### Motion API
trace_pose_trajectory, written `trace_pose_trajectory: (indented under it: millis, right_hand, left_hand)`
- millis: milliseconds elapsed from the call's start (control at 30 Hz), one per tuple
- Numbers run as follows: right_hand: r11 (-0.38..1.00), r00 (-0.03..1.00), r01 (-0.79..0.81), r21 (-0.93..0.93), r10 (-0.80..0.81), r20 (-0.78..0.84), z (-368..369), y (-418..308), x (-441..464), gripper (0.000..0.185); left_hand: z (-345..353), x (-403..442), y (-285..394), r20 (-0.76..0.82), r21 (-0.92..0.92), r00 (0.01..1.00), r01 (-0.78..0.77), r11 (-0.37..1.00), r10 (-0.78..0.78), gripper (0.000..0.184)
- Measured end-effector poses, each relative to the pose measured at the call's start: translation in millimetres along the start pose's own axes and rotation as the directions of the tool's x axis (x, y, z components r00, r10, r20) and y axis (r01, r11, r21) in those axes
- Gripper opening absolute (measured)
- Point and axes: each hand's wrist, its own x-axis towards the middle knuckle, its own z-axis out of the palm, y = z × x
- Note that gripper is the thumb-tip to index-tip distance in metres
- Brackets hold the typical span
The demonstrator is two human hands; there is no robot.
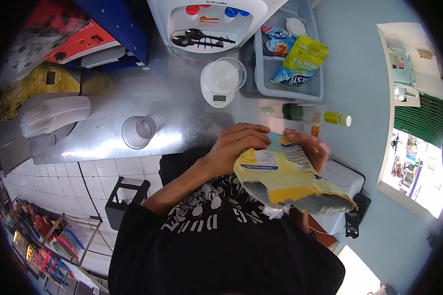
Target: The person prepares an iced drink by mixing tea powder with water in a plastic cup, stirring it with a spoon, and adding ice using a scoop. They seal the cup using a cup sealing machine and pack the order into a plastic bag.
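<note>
Apparently both hands grip the yellow pouch (285, 169), the left hand (238, 142) closed at its far left corner and the right hand (310, 147), blurred, curled round its right side. It sits before the black shirt (221, 250), near the worktop (182, 98), its long axis running from the fingers bodyward to a gaping mouth.

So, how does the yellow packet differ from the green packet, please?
The yellow packet is held up in the left hand and right hand; the green packet lies in the tray. The yellow packet gapes open, silver inside; the green packet shows no opening. Both are printed.
</note>
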Motion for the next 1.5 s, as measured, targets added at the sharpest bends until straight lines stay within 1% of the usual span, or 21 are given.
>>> trace_pose_trajectory:
  millis: [67,200,300,400,500,600,633,700,733,767,800,867,933,1033,1133,1167,1267,1300,1400,1467,1500]
  right_hand:
    - [0.963,0.962,0.27,0.017,-0.269,-0.038,-6,-8,11,0.06]
    - [0.942,0.946,0.307,0.132,-0.317,0.063,-24,-23,15,0.063]
    - [0.939,0.875,0.321,0.123,-0.344,0.341,-26,-41,25,0.072]
    - [0.845,0.84,0.513,0.154,-0.531,0.112,-13,-55,27,0.088]
    - [0.826,0.84,0.538,-0.168,-0.508,0.189,-21,-77,27,0.081]
    - [0.501,0.651,0.755,-0.422,-0.65,0.393,-12,-91,48,0.052]
    - [0.493,0.742,0.669,-0.556,-0.481,0.467,-16,-99,44,0.036]
    - [0.533,0.819,0.574,-0.621,-0.375,0.434,-14,-99,46,0.029]
    - [0.546,0.852,0.524,-0.654,-0.32,0.415,-13,-99,47,0.026]
    - [0.656,0.861,0.501,-0.565,-0.309,0.404,-11,-95,48,0.025]
    - [0.753,0.871,0.464,-0.465,-0.294,0.393,-10,-94,49,0.024]
    - [0.716,0.864,0.482,-0.504,-0.294,0.408,-3,-98,53,0.024]
    - [0.679,0.859,0.495,-0.542,-0.289,0.422,-2,-99,58,0.024]
    - [0.66,0.72,0.655,-0.368,-0.395,0.571,-2,-94,63,0.026]
    - [0.663,0.716,0.671,-0.331,-0.464,0.522,4,-97,61,0.027]
    - [0.668,0.717,0.654,-0.354,-0.398,0.573,2,-100,61,0.029]
    - [0.647,0.732,0.635,-0.422,-0.329,0.596,0,-101,61,0.032]
    - [0.63,0.755,0.619,-0.469,-0.31,0.578,1,-100,60,0.033]
    - [0.616,0.796,0.599,-0.512,-0.391,0.461,15,-95,55,0.037]
    - [0.588,0.771,0.637,-0.499,-0.482,0.416,28,-90,55,0.036]
    - [0.552,0.74,0.67,-0.497,-0.556,0.379,36,-88,54,0.035]
  left_hand:
    - [4,-6,-2,-0.02,0.033,1.0,0.007,0.999,-0.006,0.029]
    - [8,-12,-5,-0.057,0.064,0.998,0.001,0.998,0.003,0.026]
    - [6,-16,-6,-0.086,0.063,0.995,-0.047,0.997,0.052,0.026]
    - [6,-18,-7,-0.113,0.08,0.992,-0.05,0.996,0.059,0.024]
    - [8,-21,-9,-0.154,0.094,0.985,-0.064,0.993,0.078,0.026]
    - [6,-19,-5,-0.183,0.052,0.982,-0.035,0.998,0.044,0.027]
    - [6,-20,-8,-0.183,0.04,0.983,-0.021,0.999,0.028,0.033]
    - [6,-24,-7,-0.189,0.033,0.982,-0.007,0.999,0.013,0.039]
    - [9,-27,-2,-0.168,-0.076,0.963,0.2,0.977,-0.21,0.048]
    - [11,-30,0,-0.123,-0.179,0.898,0.398,0.9,-0.422,0.057]
    - [14,-31,-2,-0.128,-0.177,0.898,0.397,0.901,-0.421,0.057]
    - [21,-30,-8,0.032,-0.246,0.853,0.513,0.823,-0.522,0.077]
    - [16,-28,-4,0.106,-0.221,0.852,0.523,0.823,-0.513,0.088]
    - [11,-31,2,0.157,-0.274,0.837,0.547,0.791,-0.524,0.1]
    - [7,-46,-4,0.103,-0.417,0.902,0.421,0.805,-0.418,0.104]
    - [2,-53,-1,0.174,-0.53,0.818,0.547,0.648,-0.549,0.105]
    - [-19,-70,0,0.286,-0.394,0.702,0.706,0.588,-0.652,0.105]
    - [-27,-65,11,0.355,-0.36,0.548,0.828,0.43,-0.758,0.105]
    - [-30,-88,17,0.404,-0.671,0.406,0.741,0.037,-0.82,0.109]
    - [-37,-94,19,0.515,-0.847,0.541,0.44,-0.298,-0.664,0.114]
    - [-30,-93,23,0.472,-0.82,0.73,0.157,-0.551,-0.494,0.115]
